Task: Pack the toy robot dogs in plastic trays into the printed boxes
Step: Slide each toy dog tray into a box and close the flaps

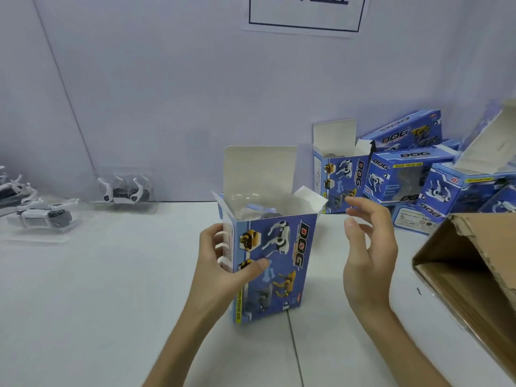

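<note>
**Figure. Closing stage of one packing cycle (head view).** The left hand (223,258) gripped the printed box (279,263), thumb laid across the blue front panel and fingers wrapped round the narrow side, steadying it upright on the table (111,303). The right hand (368,247) hovered just right of the box's open mouth, fingers spread and loosely bent, holding nothing and touching nothing.

Inside the mouth, between the hands, lay the rim of a clear plastic tray (251,208) with a dark grey form (268,216) below it (judged to be the toy dog; too little showed to be sure). The load thus appeared seated, and the step in hand was judged to be closure.

The tall lid flap (261,169) stood vertical beyond the left hand, and a small side flap (310,199) splayed outward toward the right fingertips. The next move probably called for that side flap to be folded in first, then the lid brought down and tucked while the left hand braced the walls. A tray rim riding high could keep the lid from seating.

The box was blue card, printed with white, yellow and grey dogs and the word DOG.

Further trayed dogs (124,191) waited well to the left of the left hand. Other printed boxes (405,174) were heaped beyond the right hand, and a brown carton (469,263) lay to its right.
</note>
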